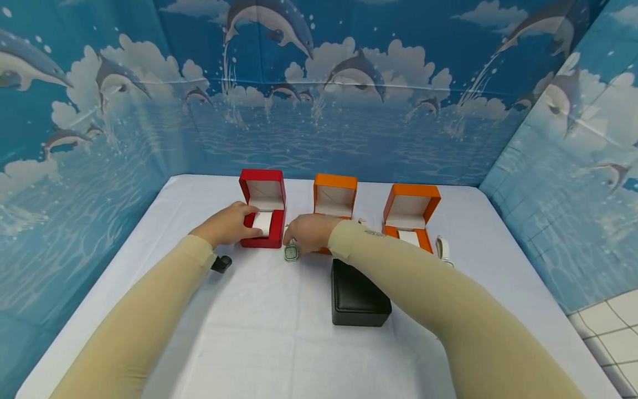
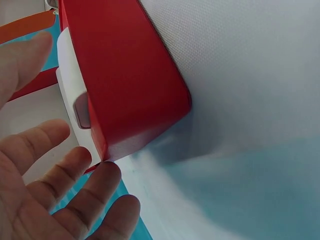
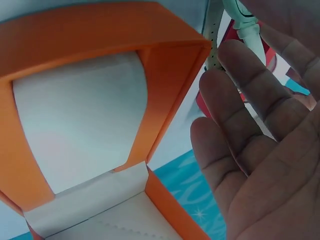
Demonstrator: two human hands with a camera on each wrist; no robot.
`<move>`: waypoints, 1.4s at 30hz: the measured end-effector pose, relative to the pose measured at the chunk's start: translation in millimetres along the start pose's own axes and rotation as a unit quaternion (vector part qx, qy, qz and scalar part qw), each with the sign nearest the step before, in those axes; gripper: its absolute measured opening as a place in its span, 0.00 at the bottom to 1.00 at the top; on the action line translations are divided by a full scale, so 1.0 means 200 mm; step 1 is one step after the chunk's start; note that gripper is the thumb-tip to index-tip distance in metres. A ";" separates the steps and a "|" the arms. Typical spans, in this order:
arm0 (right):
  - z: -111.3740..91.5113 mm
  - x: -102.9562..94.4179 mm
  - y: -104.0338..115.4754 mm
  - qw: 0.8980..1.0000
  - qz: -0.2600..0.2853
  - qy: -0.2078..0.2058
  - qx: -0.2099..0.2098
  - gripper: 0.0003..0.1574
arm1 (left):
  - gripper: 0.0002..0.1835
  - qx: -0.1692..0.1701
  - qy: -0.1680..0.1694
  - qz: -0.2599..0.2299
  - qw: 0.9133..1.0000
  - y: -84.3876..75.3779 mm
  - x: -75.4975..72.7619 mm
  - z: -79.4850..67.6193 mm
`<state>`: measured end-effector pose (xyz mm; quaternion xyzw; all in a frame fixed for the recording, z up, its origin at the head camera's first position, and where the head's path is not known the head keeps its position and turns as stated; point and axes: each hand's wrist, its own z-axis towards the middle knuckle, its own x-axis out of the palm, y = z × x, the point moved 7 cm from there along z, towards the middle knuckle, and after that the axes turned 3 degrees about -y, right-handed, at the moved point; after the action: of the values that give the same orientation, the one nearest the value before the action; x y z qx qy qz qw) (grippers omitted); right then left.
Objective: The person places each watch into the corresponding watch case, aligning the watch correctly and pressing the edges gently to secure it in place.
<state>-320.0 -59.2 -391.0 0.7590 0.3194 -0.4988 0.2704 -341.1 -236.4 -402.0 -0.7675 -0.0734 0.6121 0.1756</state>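
Note:
My left hand [image 1: 229, 224] is at an opened red watch box [image 1: 275, 235]. Its thumb and index finger straddle the white cushion [image 1: 262, 223] inside; in the left wrist view the fingers [image 2: 92, 192] are spread and only loosely bent beside the box. Just right of that box, my right hand [image 1: 310, 233] pinches a pale green wristwatch [image 1: 291, 252] by its strap, with the square dial facing up. In the right wrist view the watch strap [image 3: 250, 37] shows beyond the fingertips, and the thumb's grip is mostly hidden.
An opened orange box [image 1: 335, 182] stands behind my right hand, another orange box [image 1: 415, 194] farther right. A white-strapped watch [image 1: 442, 248] lies beside that one. The closed black box [image 1: 361, 302] sits under my right forearm. A dolphin-print curtain [image 1: 319, 133] borders the white-covered table [image 1: 249, 343].

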 end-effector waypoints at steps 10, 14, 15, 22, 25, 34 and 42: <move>0.04 0.02 0.00 1.000 -0.005 0.012 -0.026 0.32 | 0.43 0.008 -0.008 0.003 1.000 0.01 0.01 0.03; 0.05 0.03 0.02 0.999 -0.016 0.011 -0.044 0.32 | 0.44 0.007 -0.006 0.001 1.000 0.02 0.02 0.04; 0.06 0.03 0.02 0.999 -0.017 0.010 -0.048 0.32 | 0.44 0.006 -0.006 0.000 1.000 0.02 0.02 0.04; 0.09 0.04 0.01 0.999 -0.006 -0.005 -0.045 0.28 | 0.44 0.005 -0.007 0.002 1.000 0.03 0.03 0.05; 0.09 0.05 -0.01 0.999 0.002 -0.004 -0.035 0.27 | 0.44 0.002 -0.007 0.002 1.000 0.03 0.03 0.05; 0.09 0.06 -0.03 0.999 0.015 0.018 -0.026 0.30 | 0.44 -0.003 -0.004 -0.001 1.000 0.03 0.03 0.05; 0.10 0.07 -0.04 0.999 0.020 0.001 -0.030 0.25 | 0.44 -0.003 -0.001 -0.001 1.000 0.02 0.04 0.06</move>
<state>-333.8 -64.4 -411.8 0.7573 0.3194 -0.4829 0.3023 -351.2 -236.6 -412.5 -0.7673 -0.0759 0.6126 0.1737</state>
